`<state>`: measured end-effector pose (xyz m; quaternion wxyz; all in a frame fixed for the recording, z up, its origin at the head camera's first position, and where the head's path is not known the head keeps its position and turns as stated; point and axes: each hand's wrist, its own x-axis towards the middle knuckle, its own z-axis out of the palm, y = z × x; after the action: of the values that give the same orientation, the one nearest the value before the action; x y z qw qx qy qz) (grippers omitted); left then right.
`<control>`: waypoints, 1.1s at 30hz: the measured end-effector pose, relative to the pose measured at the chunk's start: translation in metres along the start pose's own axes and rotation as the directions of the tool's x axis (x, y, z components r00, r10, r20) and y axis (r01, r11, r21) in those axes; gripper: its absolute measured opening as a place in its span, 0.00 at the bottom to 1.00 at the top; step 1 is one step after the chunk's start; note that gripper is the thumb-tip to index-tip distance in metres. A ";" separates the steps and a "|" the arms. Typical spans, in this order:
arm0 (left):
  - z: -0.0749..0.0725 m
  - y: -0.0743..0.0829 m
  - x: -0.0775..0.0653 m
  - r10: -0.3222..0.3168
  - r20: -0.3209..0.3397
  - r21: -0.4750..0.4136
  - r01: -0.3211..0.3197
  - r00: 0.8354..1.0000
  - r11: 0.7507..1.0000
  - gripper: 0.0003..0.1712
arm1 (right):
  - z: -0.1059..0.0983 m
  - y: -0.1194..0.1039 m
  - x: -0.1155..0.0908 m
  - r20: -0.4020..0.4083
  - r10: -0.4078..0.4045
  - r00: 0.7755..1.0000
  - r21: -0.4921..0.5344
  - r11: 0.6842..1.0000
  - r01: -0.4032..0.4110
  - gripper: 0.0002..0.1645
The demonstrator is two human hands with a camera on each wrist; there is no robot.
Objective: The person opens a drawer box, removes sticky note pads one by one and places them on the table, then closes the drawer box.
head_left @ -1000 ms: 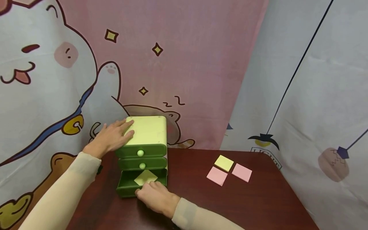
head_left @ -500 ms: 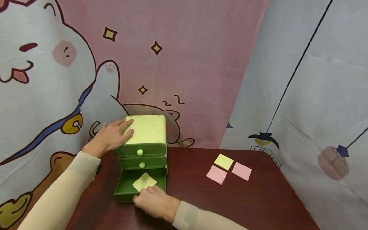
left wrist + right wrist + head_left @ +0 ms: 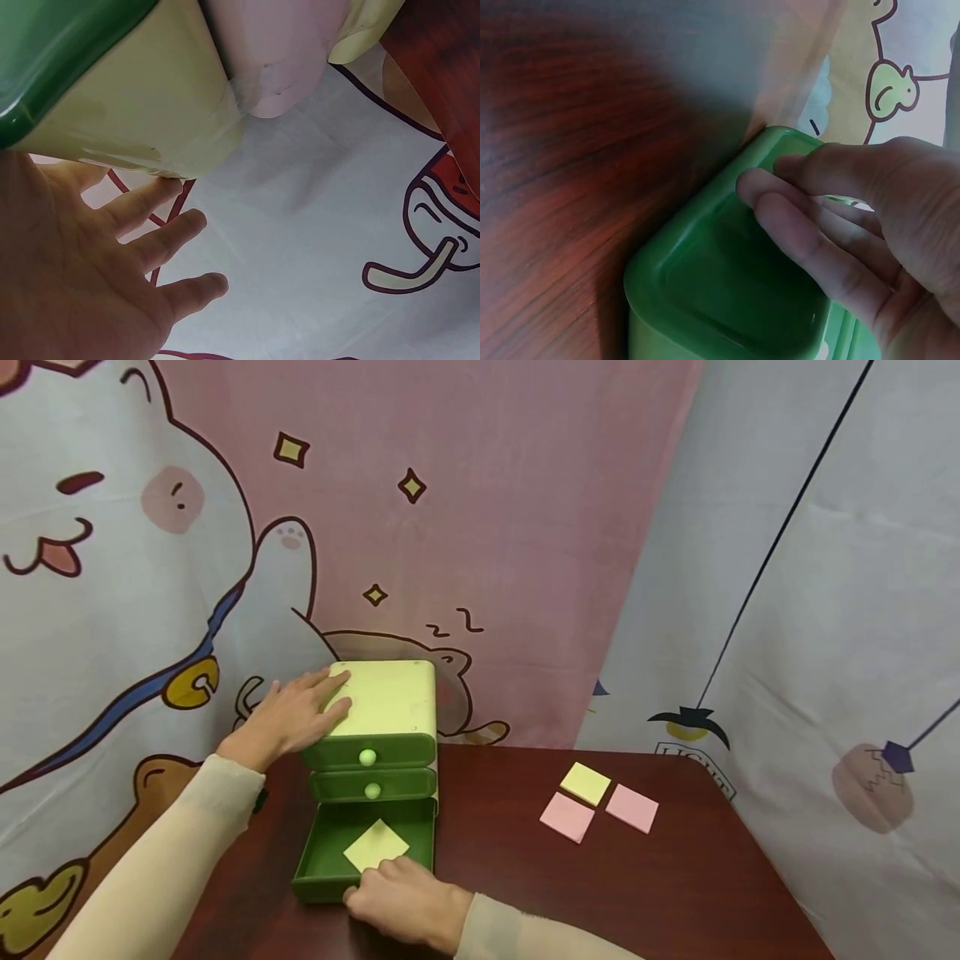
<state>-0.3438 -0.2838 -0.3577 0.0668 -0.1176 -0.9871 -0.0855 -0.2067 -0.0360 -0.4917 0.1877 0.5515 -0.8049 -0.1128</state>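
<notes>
A small drawer cabinet (image 3: 386, 697) with a pale yellow top and green drawers stands on the table. My left hand (image 3: 296, 714) rests on its top left edge, fingers spread; the left wrist view shows this hand (image 3: 112, 247) against the cabinet's side (image 3: 161, 97). The bottom drawer (image 3: 318, 852) is pulled out, and a yellow sticky note pad (image 3: 377, 845) lies in it. At the drawer's front my right hand (image 3: 408, 900) pinches its knob, which the fingers hide. In the right wrist view, thumb and fingers of this hand (image 3: 855, 225) meet at the green drawer front (image 3: 735, 277).
To the right on the dark red table (image 3: 510, 877) lie a yellow sticky note pad (image 3: 585, 783) and two pink ones, the left pink pad (image 3: 567, 817) and the right pink pad (image 3: 632, 808). The upper and middle drawers are closed. A printed curtain (image 3: 510, 527) hangs behind.
My right hand has drawn the bottom drawer further out toward me, and more of the drawer and the yellow pad inside shows. The left hand has stayed on the cabinet.
</notes>
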 end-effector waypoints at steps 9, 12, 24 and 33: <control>0.001 -0.001 0.001 0.000 -0.001 -0.002 0.000 1.000 1.000 0.44 | -0.006 -0.004 -0.002 0.002 -0.018 1.000 -0.027 0.999 0.018 0.16; 0.001 -0.001 0.000 0.000 -0.006 -0.011 0.000 1.000 1.000 0.44 | -0.008 -0.005 -0.003 0.005 -0.023 1.000 -0.037 0.999 0.024 0.15; 0.001 0.001 0.000 -0.002 0.006 -0.005 0.002 1.000 1.000 0.44 | -0.009 -0.005 -0.007 -0.014 -0.050 0.999 -0.022 0.998 0.050 0.13; 0.000 0.001 -0.001 0.003 0.002 -0.001 -0.003 1.000 1.000 0.44 | -0.013 0.011 -0.003 -0.088 -0.092 0.992 0.161 0.981 0.106 0.04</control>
<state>-0.3429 -0.2827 -0.3576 0.0661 -0.1194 -0.9869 -0.0860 -0.2092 -0.0293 -0.4761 0.1677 0.6087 -0.7748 -0.0325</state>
